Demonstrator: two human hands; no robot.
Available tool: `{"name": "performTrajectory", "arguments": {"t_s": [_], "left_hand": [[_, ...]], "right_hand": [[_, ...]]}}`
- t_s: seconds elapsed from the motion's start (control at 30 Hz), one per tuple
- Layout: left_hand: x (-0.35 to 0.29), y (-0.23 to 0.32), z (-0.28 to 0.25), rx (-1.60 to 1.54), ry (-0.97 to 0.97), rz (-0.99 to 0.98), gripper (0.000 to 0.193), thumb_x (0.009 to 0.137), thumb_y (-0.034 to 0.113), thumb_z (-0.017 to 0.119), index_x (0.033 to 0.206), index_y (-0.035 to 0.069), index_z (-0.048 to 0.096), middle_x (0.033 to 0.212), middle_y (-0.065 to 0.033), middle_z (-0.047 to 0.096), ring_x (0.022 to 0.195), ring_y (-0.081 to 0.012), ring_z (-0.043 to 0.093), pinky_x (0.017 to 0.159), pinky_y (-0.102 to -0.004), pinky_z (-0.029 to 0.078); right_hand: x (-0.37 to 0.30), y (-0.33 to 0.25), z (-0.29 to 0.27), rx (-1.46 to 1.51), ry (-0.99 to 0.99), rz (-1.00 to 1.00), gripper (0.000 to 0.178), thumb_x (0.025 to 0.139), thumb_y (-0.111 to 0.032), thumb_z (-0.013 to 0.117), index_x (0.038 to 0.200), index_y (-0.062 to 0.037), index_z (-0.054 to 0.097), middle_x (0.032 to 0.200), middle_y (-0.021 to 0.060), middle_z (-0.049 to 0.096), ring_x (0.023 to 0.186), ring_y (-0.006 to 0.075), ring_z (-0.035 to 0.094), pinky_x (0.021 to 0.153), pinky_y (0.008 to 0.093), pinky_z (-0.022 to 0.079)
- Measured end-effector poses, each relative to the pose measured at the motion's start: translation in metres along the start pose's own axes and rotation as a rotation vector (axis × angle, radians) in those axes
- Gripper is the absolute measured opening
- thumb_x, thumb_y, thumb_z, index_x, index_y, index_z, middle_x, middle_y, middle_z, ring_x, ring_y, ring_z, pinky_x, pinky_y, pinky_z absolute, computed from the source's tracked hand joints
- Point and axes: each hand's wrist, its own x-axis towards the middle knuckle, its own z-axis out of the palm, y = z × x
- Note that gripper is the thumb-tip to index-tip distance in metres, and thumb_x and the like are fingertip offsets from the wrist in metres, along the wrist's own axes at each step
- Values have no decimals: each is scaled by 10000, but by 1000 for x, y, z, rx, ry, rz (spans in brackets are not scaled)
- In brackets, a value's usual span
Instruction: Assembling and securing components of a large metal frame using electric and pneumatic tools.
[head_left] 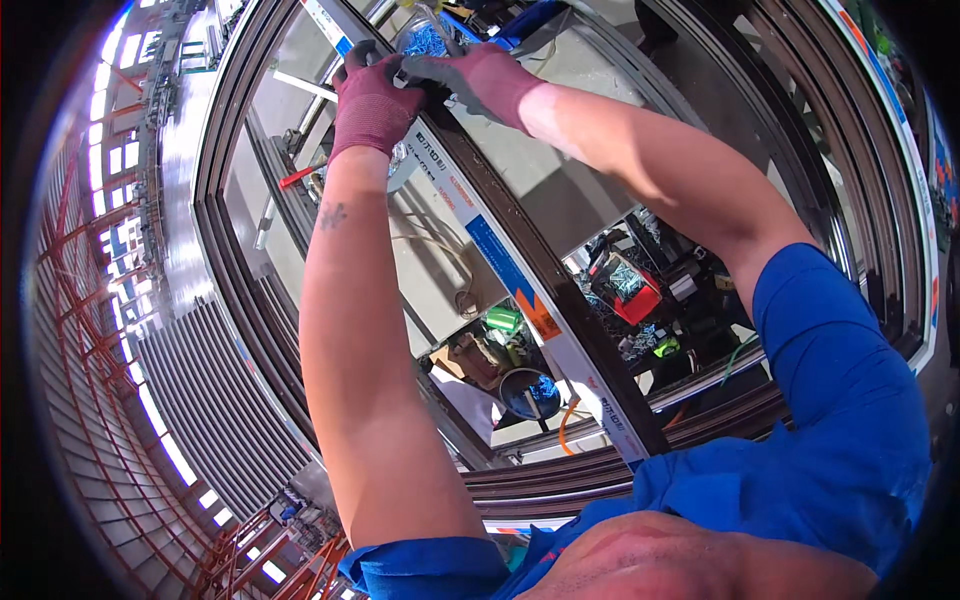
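My left hand [378,103], in a maroon glove with dark grey fingers, is at the far end of a long bar [545,310] wrapped in white, blue and orange printed film. Its fingers are bent down on the bar, closed over something that stays hidden. From the right, my right hand [485,82] in a matching glove reaches across, its fingertips drawn together against the left hand. Whatever lies between the two hands is covered by the gloves. The bar is the middle member of a large dark metal frame [225,160].
Below the frame are a red bin [640,303] of small metal parts, a dark round bowl [530,394] with blue pieces and a green object [503,319]. Beyond my hands lies a heap of blue pieces [424,41]. Ribbed panels [225,385] stand at the left.
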Motion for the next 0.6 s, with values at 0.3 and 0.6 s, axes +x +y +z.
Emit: {"name": "performTrajectory", "arguments": {"t_s": [0.3,0.6], "left_hand": [[3,12,-9,28,-4,10,806,800,647,926,1403,130,790,1677,-164,489,1513,-489,449,1247,-535,468],[-1,13,-15,60,-69,1,718,855,488,902,1444,104,758,1695,-211,446,1520,-514,433,1281,-523,434]], "right_hand": [[-92,78,-47,369,-166,-266,442,1199,-449,514,1416,-95,666,752,-44,522,577,41,442,545,243,374],[-101,109,-23,418,-207,-404,292,1190,-320,554,1325,-86,662,747,-86,502,580,38,423,529,241,358]]}}
